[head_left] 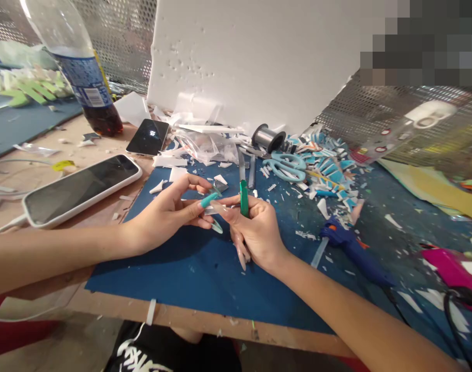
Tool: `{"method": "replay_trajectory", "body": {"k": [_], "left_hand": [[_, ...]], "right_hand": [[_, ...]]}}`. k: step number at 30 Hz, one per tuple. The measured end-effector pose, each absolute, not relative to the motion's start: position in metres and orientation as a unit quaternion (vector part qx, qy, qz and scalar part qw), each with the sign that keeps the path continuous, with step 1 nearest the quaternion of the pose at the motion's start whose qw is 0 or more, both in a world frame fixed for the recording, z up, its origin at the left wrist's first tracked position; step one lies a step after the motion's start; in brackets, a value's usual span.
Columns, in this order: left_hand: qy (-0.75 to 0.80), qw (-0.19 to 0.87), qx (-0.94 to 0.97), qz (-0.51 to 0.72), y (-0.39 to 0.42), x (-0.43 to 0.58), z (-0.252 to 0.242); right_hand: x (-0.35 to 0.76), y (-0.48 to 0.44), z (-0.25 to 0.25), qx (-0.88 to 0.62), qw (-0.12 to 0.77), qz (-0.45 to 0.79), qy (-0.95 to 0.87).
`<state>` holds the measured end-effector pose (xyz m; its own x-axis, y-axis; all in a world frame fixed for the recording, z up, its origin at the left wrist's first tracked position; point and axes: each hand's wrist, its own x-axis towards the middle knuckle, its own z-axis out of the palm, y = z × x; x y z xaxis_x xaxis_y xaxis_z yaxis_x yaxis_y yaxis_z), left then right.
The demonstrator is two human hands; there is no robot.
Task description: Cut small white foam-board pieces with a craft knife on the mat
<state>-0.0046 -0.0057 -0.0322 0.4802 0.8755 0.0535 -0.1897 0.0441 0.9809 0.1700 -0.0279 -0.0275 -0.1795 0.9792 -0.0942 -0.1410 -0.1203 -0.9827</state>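
Note:
My left hand (173, 206), with long teal nails, is closed in a pinch on a small white piece (210, 210) over the blue mat (204, 279). My right hand (261, 230) is beside it, fingers wrapped round a green-handled cutter knife (244, 198) that points up and away from me. The right thumb and fingertips meet the left fingertips at the white piece, so its full shape is hidden. Just beyond the hands lie a small grey piece (220, 181) and a narrow grey strip (252, 173).
White foam board (251, 57) stands behind heaped blue and white scraps (332, 155). Light-blue scissors (285, 166) and a wire spool (268, 138) lie nearby. At right is a blue glue gun (352, 248); at left are a phone (82, 191), a black-screened device (148, 137) and a bottle (80, 77).

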Motion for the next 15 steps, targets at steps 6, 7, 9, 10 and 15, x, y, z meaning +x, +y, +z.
{"method": "replay_trajectory", "body": {"k": [6,7,9,10,15], "left_hand": [[0.269,0.511,0.717,0.390,-0.003,-0.016,-0.032],[0.255,0.434,0.766,0.400,-0.002,-0.019,-0.032],[0.217,0.270,0.841,0.416,0.000,-0.025,-0.031],[0.207,0.210,0.861,0.414,0.000,-0.027,-0.030],[0.216,0.166,0.877,0.396,-0.004,-0.025,-0.027]], "right_hand": [[0.172,-0.028,-0.029,-0.465,0.460,0.580,-0.485],[0.174,-0.027,-0.029,-0.459,0.456,0.583,-0.492],[0.176,-0.027,-0.029,-0.449,0.440,0.593,-0.504],[0.177,-0.026,-0.028,-0.447,0.431,0.597,-0.508],[0.177,-0.025,-0.027,-0.447,0.408,0.616,-0.504]]}}
